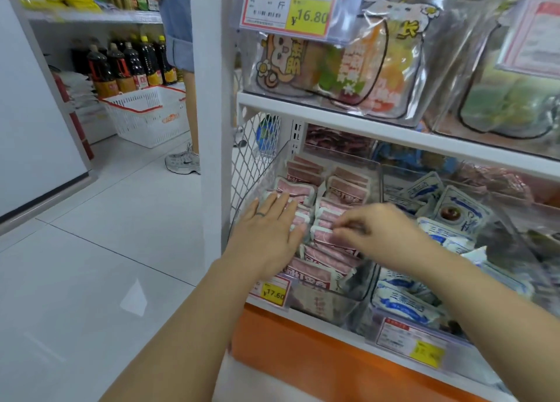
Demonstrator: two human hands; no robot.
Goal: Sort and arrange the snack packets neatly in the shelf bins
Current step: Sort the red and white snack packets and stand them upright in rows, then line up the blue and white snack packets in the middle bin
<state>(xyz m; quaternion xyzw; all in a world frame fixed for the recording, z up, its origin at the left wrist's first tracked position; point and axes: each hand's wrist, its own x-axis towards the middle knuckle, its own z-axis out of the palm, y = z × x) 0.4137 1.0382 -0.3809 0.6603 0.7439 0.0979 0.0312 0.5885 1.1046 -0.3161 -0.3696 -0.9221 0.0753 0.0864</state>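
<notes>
At the lower shelf [315, 320], seen from the head camera, reaches both bare forearms into the clear bin [330, 306] of pink snack packets [345, 186]. Lays the left hand [269, 232] flat, fingers straight and together, on the left row. Pinches the white top edge of one packet [324, 235] in the right row with the right hand [381, 235], fingers curled.

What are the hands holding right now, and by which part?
The right hand pinches a pink snack packet by its white top edge. The left hand holds nothing; its straight fingers rest on the neighbouring pink packets.
</notes>
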